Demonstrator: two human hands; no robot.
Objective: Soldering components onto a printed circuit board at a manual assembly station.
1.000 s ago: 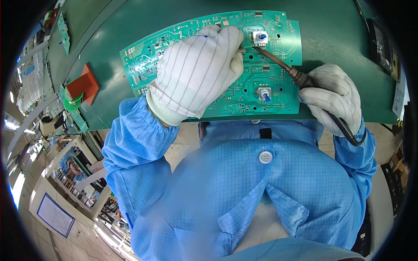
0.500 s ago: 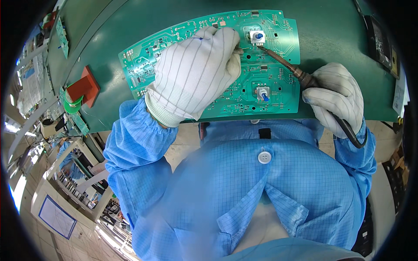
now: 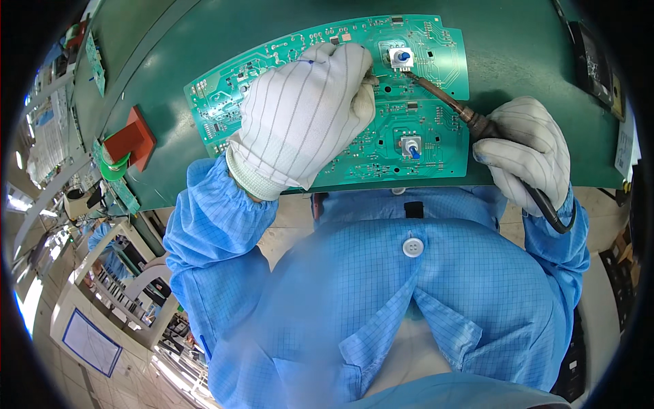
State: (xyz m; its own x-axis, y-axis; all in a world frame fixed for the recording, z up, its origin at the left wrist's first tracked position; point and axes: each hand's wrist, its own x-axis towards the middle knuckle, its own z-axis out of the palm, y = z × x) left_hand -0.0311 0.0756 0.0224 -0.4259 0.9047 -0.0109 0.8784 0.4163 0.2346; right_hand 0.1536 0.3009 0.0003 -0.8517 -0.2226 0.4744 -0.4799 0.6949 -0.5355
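A large green circuit board (image 3: 371, 160) lies on the bench under both hands. Two square metal rotary switches with blue shafts sit on it, an upper one (image 3: 402, 57) and a lower one (image 3: 411, 147). My right hand (image 3: 530, 153), in a white striped glove, is closed round the handle of a soldering iron (image 3: 470, 116). The iron's tip touches or nearly touches the pins below the upper switch. My left hand (image 3: 306, 112), gloved too, rests over the board's left part, fingers pinched just left of that switch. A thin bit of solder wire seems to poke from the fingertips, mostly hidden.
On the bench's left stands a reddish-brown holder (image 3: 133, 140) beside a green spool (image 3: 114, 167) with a thin strand trailing. Another circuit board (image 3: 96, 63) is farther left. A dark box (image 3: 594, 65) sits at the far right edge. The iron's black cord (image 3: 548, 210) loops below my right hand.
Hardly anything differs. The board and my left hand sit very slightly further left; the iron's tip stays at the upper switch's pins.
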